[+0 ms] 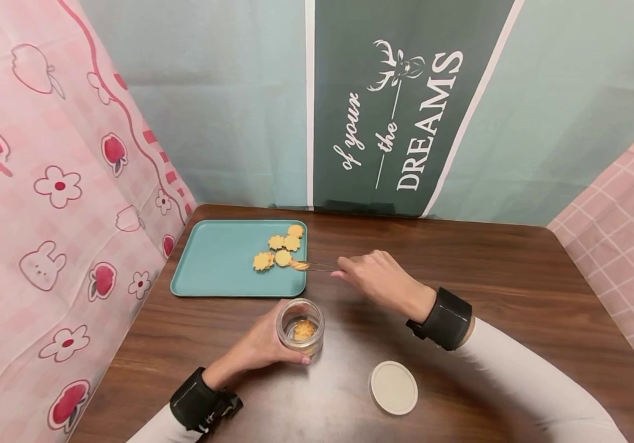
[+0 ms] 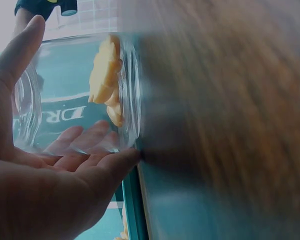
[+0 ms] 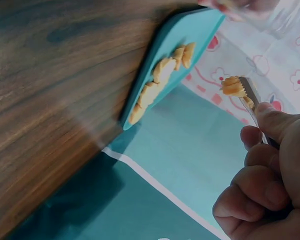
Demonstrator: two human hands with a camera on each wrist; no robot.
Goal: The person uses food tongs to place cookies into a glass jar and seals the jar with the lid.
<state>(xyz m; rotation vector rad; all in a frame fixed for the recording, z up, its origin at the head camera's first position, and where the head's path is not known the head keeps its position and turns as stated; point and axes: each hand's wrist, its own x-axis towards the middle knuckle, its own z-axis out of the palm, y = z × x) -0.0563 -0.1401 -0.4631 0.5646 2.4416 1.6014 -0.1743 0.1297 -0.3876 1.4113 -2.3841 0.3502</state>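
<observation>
You are mid-transfer, by my reading: your right hand (image 1: 379,275) pinches slim metal tongs (image 1: 317,266) gripping a golden flower-shaped cookie (image 1: 299,265) just over the teal rectangular tray's (image 1: 214,261) right edge. Your left hand (image 1: 261,344) curls round the clear glass jar (image 1: 300,327), upright on the table, one cookie inside. Next move likely calls for carrying the cookie over the jar mouth.

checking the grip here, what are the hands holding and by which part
The left hand holds the glass jar by its side wall. The right hand pinches tongs at their rear end; the tips clamp a cookie.
</observation>
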